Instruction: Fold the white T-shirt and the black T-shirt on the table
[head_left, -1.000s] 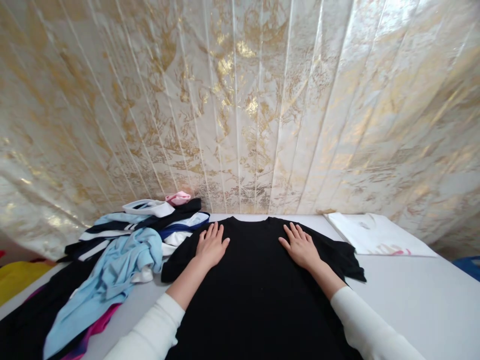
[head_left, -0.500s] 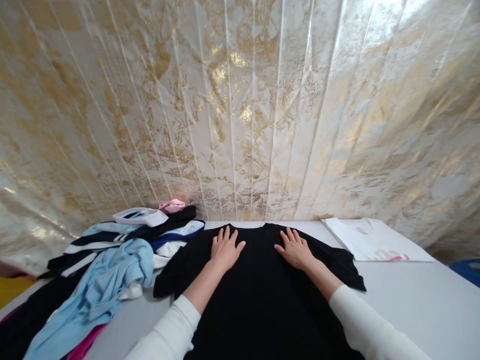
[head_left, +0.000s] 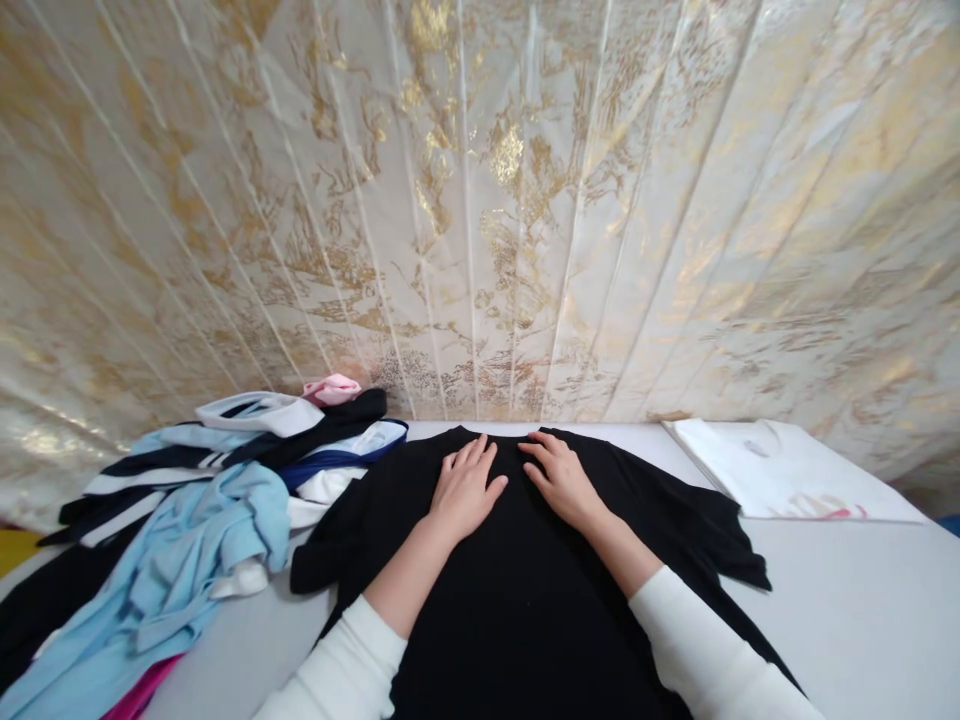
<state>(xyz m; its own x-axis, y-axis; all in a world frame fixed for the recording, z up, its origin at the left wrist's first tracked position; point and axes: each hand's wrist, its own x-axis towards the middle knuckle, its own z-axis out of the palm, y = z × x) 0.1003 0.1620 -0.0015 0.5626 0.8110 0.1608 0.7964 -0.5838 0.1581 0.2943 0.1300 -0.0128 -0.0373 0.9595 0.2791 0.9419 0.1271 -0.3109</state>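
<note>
A black T-shirt (head_left: 525, 600) lies spread out on the white table, its neckline at the far side and its sleeves reaching out left and right. My left hand (head_left: 466, 487) rests on the shirt just left of the collar, fingers stretched forward. Right of the collar, my right hand (head_left: 562, 480) touches the cloth near the neck edge, its fingers extended and slightly bent. Nothing is gripped in either hand. The lower part of the shirt runs out of the bottom of the view.
On the left is a heap of mixed clothes, with a light blue garment (head_left: 187, 560) on its near side and a pink piece (head_left: 332, 389) on top. A folded white T-shirt (head_left: 795, 465) lies at the far right. A gold-patterned curtain (head_left: 480, 220) hangs behind the table (head_left: 840, 600).
My right hand has moved left toward the collar, and my left hand has shifted slightly right, so they are closer together. The view has moved a little nearer.
</note>
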